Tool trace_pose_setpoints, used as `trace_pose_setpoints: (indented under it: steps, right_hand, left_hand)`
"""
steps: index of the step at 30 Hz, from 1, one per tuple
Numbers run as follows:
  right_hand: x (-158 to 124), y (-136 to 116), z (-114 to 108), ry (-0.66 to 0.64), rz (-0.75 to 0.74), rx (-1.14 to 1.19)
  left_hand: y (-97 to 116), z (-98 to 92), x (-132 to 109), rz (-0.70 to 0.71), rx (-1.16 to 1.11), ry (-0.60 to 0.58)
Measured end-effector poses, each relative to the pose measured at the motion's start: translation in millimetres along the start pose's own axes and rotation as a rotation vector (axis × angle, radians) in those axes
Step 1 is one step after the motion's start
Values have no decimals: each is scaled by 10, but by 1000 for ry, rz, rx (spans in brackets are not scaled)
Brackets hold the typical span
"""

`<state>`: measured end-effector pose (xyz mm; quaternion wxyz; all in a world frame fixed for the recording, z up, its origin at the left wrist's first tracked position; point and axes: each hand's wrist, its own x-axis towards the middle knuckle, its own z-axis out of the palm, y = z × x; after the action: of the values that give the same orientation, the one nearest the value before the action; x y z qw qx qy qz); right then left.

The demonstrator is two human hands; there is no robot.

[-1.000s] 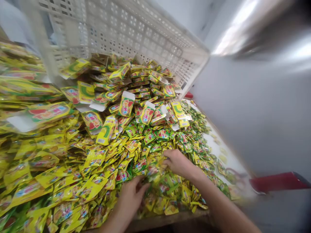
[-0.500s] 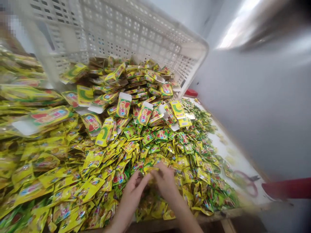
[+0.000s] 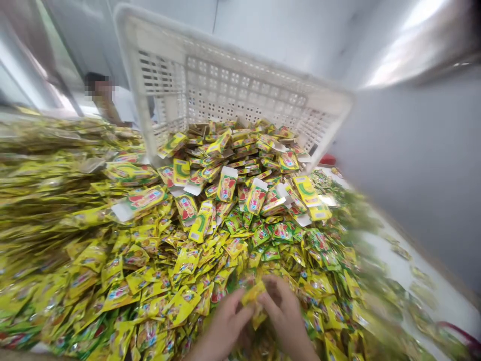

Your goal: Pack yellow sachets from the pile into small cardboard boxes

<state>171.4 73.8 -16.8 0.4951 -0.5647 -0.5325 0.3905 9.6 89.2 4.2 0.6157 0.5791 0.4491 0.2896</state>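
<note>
Handling a single yellow packet (image 3: 253,296) is judged the step in hand; over the pile (image 3: 186,260) in front of the basket (image 3: 178,98), it is pinched by left hand (image 3: 231,318) and right hand (image 3: 283,311), fingers curled nearly closed. Next, controlled release seems called for.

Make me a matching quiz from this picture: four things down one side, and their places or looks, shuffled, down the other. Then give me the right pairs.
Column one
1. Plastic crate
2. Printed boxes
3. Yellow packet
4. Plain wall

Column two
A. Held between the left hand and the right hand
B. Grey, at the right of the picture
C. Heaped in the crate and spilling out in front of it
D. White, with rows of holes

Pairs: 1-D, 2-C, 3-A, 4-B.
</note>
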Motion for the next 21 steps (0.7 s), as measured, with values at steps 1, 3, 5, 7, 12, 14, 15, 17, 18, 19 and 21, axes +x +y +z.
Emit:
trace_pose_setpoints:
  steps: [1, 3, 5, 7, 12, 14, 15, 17, 18, 19, 21]
  right_hand:
    - [-2, 15, 16, -75, 80, 65]
    - [-3, 47, 42, -205, 198, 175]
    - [-5, 74, 70, -242, 262, 259]
    - [-13, 84, 106, -211, 285, 294]
    - [-71, 61, 176, -43, 331, 210]
    - [-91, 57, 146, -8, 341, 243]
    - [-96, 50, 115, 5, 336, 274]
    - [-99, -1, 31, 29, 307, 329]
    - [-98, -53, -15, 41, 285, 338]
    - [-94, -124, -57, 61, 260, 332]
    - [-82, -306, -121, 111, 202, 288]
  left_hand:
    - [35, -26, -18, 8, 34, -13]
    - [125, -135, -13, 45, 167, -31]
    - [239, -337, 81, 133, 346, 98]
    - [361, -622, 282, 220, 472, 381]
    - [546, -1424, 926, 220, 576, 829]
    - [558, -1667, 1024, 201, 594, 840]
    - [557, -1751, 1011, 193, 593, 840]
    - [541, -1809, 864, 183, 578, 874]
    - [522, -1768, 743, 185, 563, 891]
    - [491, -1676, 601, 187, 540, 873]
    - [375, -1349, 298, 193, 469, 711]
